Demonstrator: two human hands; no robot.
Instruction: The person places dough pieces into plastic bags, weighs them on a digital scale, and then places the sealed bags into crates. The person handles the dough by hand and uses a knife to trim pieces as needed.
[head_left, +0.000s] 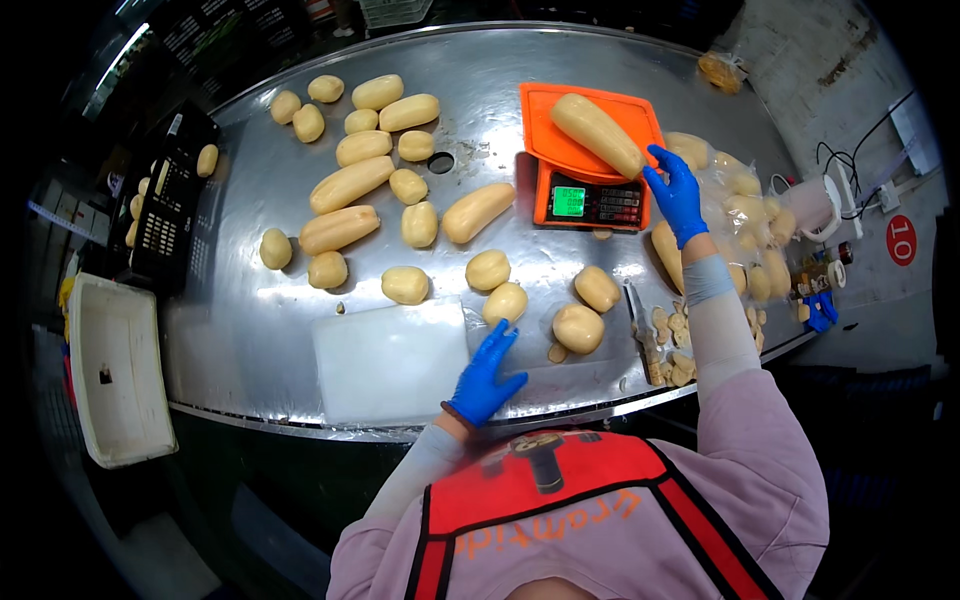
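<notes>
A long peeled lotus root segment (596, 133) lies aslant on the orange platform of a digital scale (592, 196) with a lit green display. My right hand (675, 193), in a blue glove, is at its lower right end with the fingers apart; whether the fingertips touch it is hard to tell. My left hand (486, 382), also gloved in blue, is spread low over the steel table (247, 352). Its fingertips reach the near side of a short lotus root segment (505, 304). Beside that hand lies a stack of clear plastic sheets or bags (390, 364).
Several lotus root segments (351, 185) are spread over the table's left half. A knife (641, 334) and cut end pieces (679, 330) lie near the front right. Bagged segments (742, 202) crowd the right side. A black crate (169, 202) and white foam box (120, 367) stand left.
</notes>
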